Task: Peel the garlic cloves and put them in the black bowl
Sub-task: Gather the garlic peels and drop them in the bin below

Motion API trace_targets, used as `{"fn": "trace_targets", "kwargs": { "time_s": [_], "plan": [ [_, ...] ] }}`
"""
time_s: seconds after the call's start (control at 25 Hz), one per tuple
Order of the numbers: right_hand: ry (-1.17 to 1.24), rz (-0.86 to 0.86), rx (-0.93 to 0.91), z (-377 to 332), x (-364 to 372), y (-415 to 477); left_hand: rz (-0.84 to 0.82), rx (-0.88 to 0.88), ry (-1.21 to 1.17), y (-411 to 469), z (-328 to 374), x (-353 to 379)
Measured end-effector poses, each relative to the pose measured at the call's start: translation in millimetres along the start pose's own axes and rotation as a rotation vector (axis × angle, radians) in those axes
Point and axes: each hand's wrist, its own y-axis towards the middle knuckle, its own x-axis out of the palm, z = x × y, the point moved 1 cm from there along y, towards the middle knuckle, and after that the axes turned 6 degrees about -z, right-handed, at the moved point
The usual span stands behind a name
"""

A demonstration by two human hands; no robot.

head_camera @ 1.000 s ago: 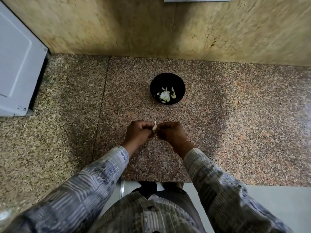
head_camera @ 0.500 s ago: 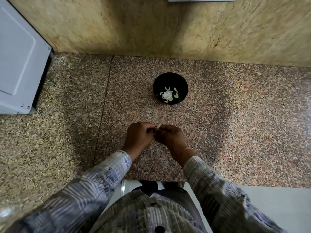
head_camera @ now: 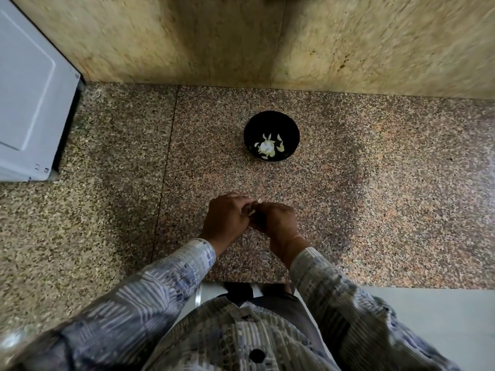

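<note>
Pale and half hidden, a clove (head_camera: 251, 211) is pinched between the left hand (head_camera: 227, 218) and right hand (head_camera: 277, 220), held together on the near side of the bowl (head_camera: 292, 127), and could be shot onto the tabletop (head_camera: 375, 196) if its skin is tugged hard.

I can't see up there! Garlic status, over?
Left hand and right hand both pinching one garlic clove. Black bowl beyond, pale garlic pieces inside. Nothing between hands and bowl, over.

Counter: the speckled granite counter (head_camera: 375, 210) in front of me, its reddish slab meeting a greyer one at a seam (head_camera: 163, 199) on my left.
Centre: my black bowl (head_camera: 290, 124) stands on it.
Far left: a white appliance (head_camera: 29, 103) sits there.
</note>
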Motion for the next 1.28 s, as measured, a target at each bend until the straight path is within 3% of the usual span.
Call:
{"fn": "trace_targets", "kwargs": {
  "time_s": [0.08, 0.2, 0.32, 0.48, 0.68, 0.84, 0.92, 1.12, 1.28],
  "plan": [
    [0.002, -0.018, 0.002, 0.4, 1.2, -0.6, -0.001, -0.065, -0.045, -1.7, 0.3, 0.3],
    [-0.046, -0.050, -0.028, -2.1, 1.0, 0.9, -0.068, -0.306, -0.232, 2.1, -6.0, 3.5],
    [-0.273, -0.096, -0.099, -6.3, 0.1, 4.0, -0.105, -0.486, -0.484, 4.5, -13.3, 6.8],
    [-0.437, -0.187, -0.174, -12.4, 1.9, 4.6, -0.118, -0.523, -0.591, 4.2, -16.0, 1.0],
    [-0.193, -0.085, -0.087, -9.2, 5.9, 14.6, -0.044, -0.552, -0.624, 7.2, -11.8, 6.2],
    [0.105, -0.101, 0.038, -1.4, 15.2, 26.2, 0.082, -0.781, -1.061, 8.3, -7.8, 9.6],
    [0.095, -0.089, 0.072, -0.8, 17.5, 31.9, 0.071, -0.891, -1.278, 6.0, -18.4, 7.5],
    [-0.791, -0.035, -0.033, 6.9, 30.1, 47.4, 0.071, -0.911, -1.407, -6.3, -49.3, -4.4],
    [-1.126, -0.187, -0.086, -0.4, 45.1, 44.3, 0.075, -0.921, -1.379, -14.4, -59.8, -11.0]
  ]
}}
